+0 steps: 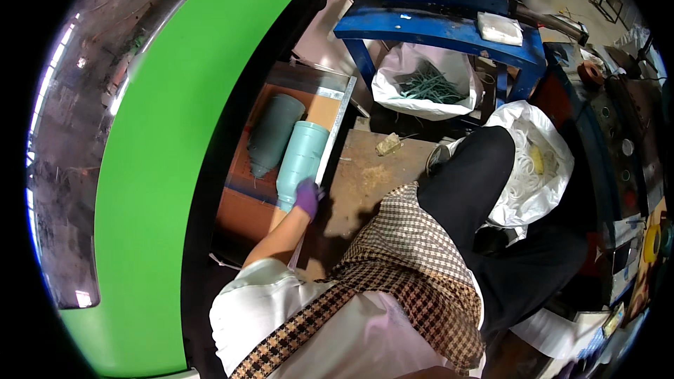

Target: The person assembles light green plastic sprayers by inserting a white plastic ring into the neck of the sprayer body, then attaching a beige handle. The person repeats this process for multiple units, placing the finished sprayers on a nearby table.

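My left hand, in a purple glove, is beside the lower end of a turquoise plastic bottle, close to the metal edge of an open drawer-like tray. Its fingers look curled; what they hold, if anything, is hidden. The bottle lies on its side in the tray, next to a dark grey-green cylindrical container. At the lower right rim, a dark purple patch looks like my gloved right hand. Its fingers are too unclear to read.
A large green machine panel curves along the left. Ahead, a blue metal bench stands over a white sack of green strips. Another white sack, holding pale rings, stands by my legs. A cluttered workbench runs along the right.
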{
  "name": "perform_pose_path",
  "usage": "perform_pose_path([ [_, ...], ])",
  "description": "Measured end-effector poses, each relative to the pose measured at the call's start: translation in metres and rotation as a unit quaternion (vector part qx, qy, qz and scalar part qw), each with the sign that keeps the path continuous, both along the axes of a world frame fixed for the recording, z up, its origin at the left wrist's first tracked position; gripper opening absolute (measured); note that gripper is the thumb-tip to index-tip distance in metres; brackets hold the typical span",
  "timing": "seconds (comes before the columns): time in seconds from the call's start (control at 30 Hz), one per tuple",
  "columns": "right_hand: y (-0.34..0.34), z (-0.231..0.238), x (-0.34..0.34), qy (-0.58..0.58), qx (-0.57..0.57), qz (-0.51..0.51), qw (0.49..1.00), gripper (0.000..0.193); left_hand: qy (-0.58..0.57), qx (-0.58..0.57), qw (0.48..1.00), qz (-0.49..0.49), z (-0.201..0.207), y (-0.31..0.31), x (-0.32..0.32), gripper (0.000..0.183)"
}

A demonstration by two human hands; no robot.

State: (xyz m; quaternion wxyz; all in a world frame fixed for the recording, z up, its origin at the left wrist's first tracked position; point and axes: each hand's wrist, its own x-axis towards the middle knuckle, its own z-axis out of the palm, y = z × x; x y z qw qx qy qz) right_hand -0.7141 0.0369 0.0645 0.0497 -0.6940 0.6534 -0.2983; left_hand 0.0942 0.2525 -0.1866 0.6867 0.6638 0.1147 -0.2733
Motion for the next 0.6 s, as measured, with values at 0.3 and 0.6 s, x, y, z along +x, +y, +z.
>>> perform_pose_path([
  [0.3, -0.011, 0.166, 0.332, -0.657, 0.294, 0.193, 0.666, 0.021, 0.319, 0.011, 0.925, 0.207, -0.070, 0.166, 0.038, 0.046],
  [0.6, -0.101, 0.170, 0.355, -0.493, 0.406, 0.725, 0.256, 0.035, -0.005, -0.145, 0.981, 0.125, -0.052, 0.110, 0.115, 0.042],
])
